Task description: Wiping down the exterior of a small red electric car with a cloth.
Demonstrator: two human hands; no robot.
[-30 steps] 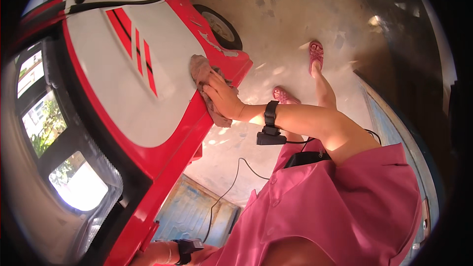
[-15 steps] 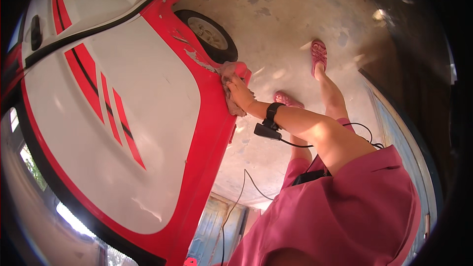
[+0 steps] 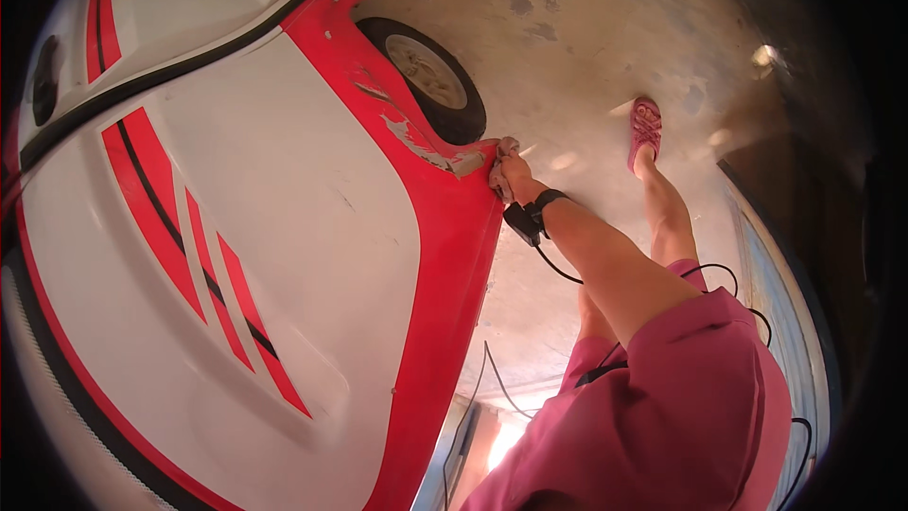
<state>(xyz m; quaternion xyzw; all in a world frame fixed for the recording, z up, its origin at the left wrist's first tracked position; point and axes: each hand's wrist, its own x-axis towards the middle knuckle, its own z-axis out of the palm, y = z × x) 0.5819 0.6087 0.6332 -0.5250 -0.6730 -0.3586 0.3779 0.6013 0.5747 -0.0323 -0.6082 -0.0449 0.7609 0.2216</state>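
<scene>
My right hand [image 3: 517,170] is closed around a crumpled greyish-pink rag [image 3: 501,185]. It presses the rag to the edge of the red lower trim [image 3: 454,255] of a vehicle, just behind the wheel arch. Above that trim spreads a white side panel [image 3: 312,189] with red and black stripes. Along the arch the red paint is chipped and flaking, with a bare patch [image 3: 468,163] close to the rag. A black strap with a small black box [image 3: 523,224] is on my right wrist. My left hand is not in view.
A black tyre with a pale rim [image 3: 426,71] stands just beyond my hand. Thin black cables [image 3: 558,265] run from the wrist box and hang near my body. My foot in a red sandal [image 3: 645,128] stands on the stained concrete floor [image 3: 577,66]. A bluish panel [image 3: 785,303] is at the right.
My right hand has moved with the rag from the face of the red trim to its outer edge. The view has shifted, so the vehicle sits farther right and lower.
</scene>
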